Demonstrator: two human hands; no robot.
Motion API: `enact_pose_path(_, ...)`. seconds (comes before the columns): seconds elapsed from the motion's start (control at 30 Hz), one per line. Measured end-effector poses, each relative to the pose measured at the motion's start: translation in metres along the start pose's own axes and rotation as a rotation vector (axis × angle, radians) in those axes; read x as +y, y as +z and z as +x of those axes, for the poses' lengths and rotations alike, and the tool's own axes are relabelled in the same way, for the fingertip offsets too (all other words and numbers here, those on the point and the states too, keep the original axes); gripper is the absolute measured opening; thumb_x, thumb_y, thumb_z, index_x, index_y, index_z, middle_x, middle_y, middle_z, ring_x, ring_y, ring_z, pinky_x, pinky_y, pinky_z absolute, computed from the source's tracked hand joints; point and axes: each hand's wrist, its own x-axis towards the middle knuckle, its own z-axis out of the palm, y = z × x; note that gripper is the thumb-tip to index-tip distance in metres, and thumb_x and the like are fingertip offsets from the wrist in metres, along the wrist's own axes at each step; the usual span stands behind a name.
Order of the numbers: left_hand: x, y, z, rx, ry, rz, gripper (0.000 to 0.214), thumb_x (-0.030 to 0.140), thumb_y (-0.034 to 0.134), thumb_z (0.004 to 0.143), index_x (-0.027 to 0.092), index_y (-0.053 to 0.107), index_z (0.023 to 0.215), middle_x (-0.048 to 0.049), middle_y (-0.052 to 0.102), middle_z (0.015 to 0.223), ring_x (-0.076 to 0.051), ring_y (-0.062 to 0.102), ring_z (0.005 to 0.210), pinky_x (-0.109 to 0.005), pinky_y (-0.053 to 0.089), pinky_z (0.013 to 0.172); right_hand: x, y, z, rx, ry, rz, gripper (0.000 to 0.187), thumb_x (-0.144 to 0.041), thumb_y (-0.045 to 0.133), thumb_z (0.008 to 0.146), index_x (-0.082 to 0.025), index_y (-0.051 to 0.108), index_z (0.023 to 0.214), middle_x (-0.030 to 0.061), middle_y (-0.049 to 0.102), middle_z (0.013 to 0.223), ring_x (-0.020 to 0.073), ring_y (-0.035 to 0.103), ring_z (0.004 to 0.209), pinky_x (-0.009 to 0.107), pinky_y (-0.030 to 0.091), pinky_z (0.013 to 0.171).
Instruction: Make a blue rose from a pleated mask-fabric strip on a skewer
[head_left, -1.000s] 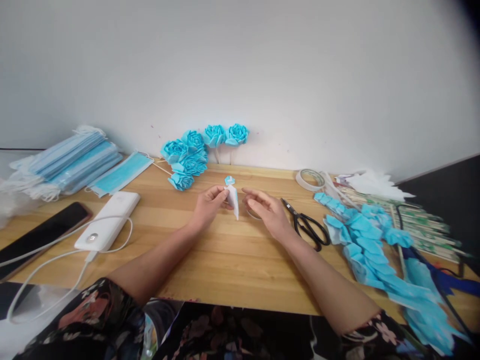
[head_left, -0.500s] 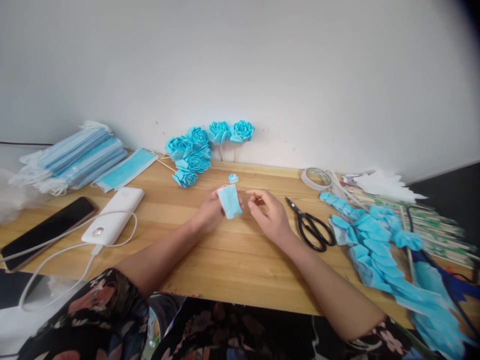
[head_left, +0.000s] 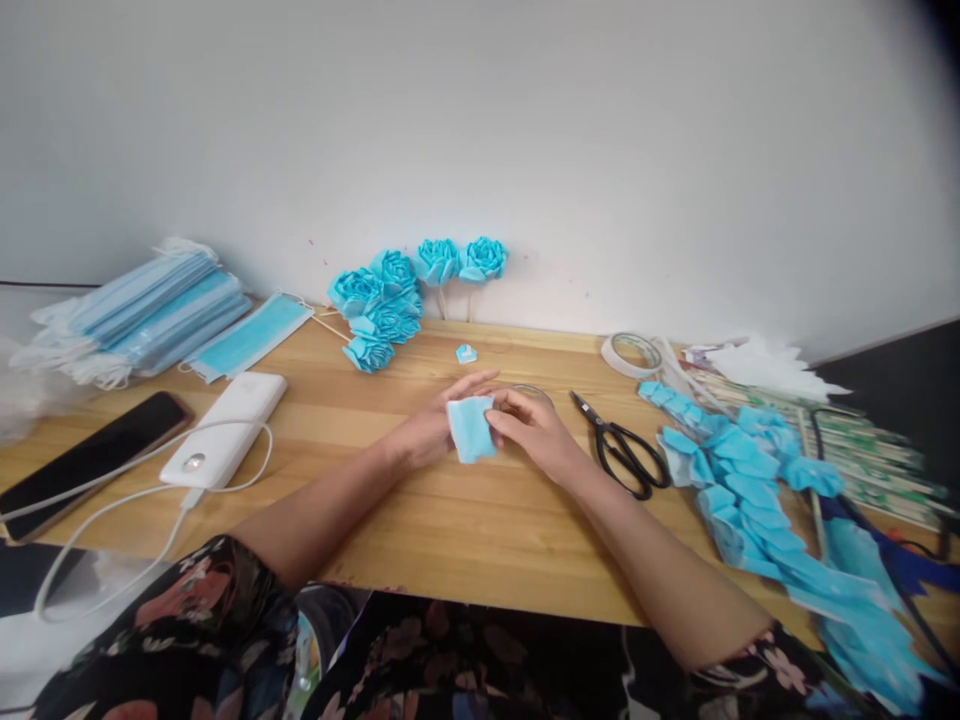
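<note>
A small square piece of blue mask fabric (head_left: 470, 428) is held upright between both hands above the middle of the wooden table (head_left: 420, 520). My left hand (head_left: 429, 428) grips its left side from behind, fingers closed on it. My right hand (head_left: 536, 430) pinches its right edge. Just behind my right hand lies a clear tape ring (head_left: 534, 392). A tiny folded blue bit (head_left: 466, 353) rests on the table further back. Black scissors (head_left: 622, 456) lie to the right of my right hand.
Finished blue fabric roses (head_left: 394, 295) lean at the wall. A stack of face masks (head_left: 142, 315), a white power bank (head_left: 229, 425) with cable and a phone (head_left: 82, 462) are at the left. A tape roll (head_left: 631, 356), cut blue pieces (head_left: 739, 480) and wooden sticks (head_left: 862, 455) are at the right.
The fabric piece has turned from edge-on to face-on. My right hand has closed in from an open pose and pinched its right edge. Both hands have sunk a little toward the table.
</note>
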Motion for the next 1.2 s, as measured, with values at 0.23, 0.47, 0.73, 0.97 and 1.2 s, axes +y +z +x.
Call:
enact_pose_path(0.23, -0.004, -0.006, 0.006, 0.135, 0.067, 0.028, 0.046, 0.047, 0.081, 0.071, 0.016, 0.072, 0.105, -0.0134, 0.071, 0.116, -0.022, 0.068, 0.09, -0.03, 0.056, 0.069, 0.012, -0.004, 0.006, 0.269, 0.017, 0.079, 0.025, -0.043, 0.071, 0.076, -0.02, 0.061, 0.078, 0.0023, 0.069, 0.089, 0.0138, 0.06, 0.074, 0.027, 0.049, 0.068)
enact_pose_path(0.47, -0.002, -0.012, 0.008, 0.093, 0.114, 0.074, 0.065, 0.072, 0.055, 0.082, 0.013, 0.073, 0.099, -0.0164, 0.073, 0.107, -0.026, 0.069, 0.097, -0.026, 0.053, 0.065, 0.006, -0.003, 0.004, 0.439, -0.048, -0.032, 0.027, -0.043, 0.069, 0.077, -0.022, 0.053, 0.071, -0.0032, 0.052, 0.066, 0.0113, 0.048, 0.061, 0.023, 0.041, 0.056)
enact_pose_path(0.73, -0.001, -0.006, 0.006, 0.226, 0.075, 0.18, 0.047, 0.045, 0.09, 0.056, 0.014, 0.064, 0.08, 0.0001, 0.063, 0.069, -0.009, 0.056, 0.055, -0.02, 0.048, 0.046, 0.011, -0.004, 0.005, 0.393, -0.021, 0.018, 0.027, -0.045, 0.071, 0.078, -0.021, 0.065, 0.087, -0.0012, 0.063, 0.073, 0.0131, 0.055, 0.064, 0.026, 0.049, 0.062)
enact_pose_path(0.97, 0.001, -0.011, 0.007, 0.296, 0.171, 0.188, 0.042, 0.042, 0.087, 0.06, 0.014, 0.06, 0.074, 0.0019, 0.061, 0.069, -0.008, 0.056, 0.058, -0.019, 0.047, 0.047, 0.015, -0.007, 0.006, 0.369, -0.007, 0.113, 0.043, -0.058, 0.055, 0.089, -0.019, 0.07, 0.097, 0.0042, 0.068, 0.081, 0.018, 0.065, 0.077, 0.033, 0.055, 0.074)
enact_pose_path(1.2, -0.001, -0.012, 0.009, 0.285, 0.204, 0.251, 0.043, 0.046, 0.086, 0.061, 0.014, 0.06, 0.074, 0.0019, 0.062, 0.068, -0.008, 0.055, 0.055, -0.02, 0.047, 0.048, 0.012, -0.005, 0.006, 0.348, -0.011, 0.097, 0.034, -0.042, 0.069, 0.08, -0.021, 0.069, 0.106, 0.0008, 0.067, 0.083, 0.0139, 0.06, 0.073, 0.028, 0.051, 0.071)
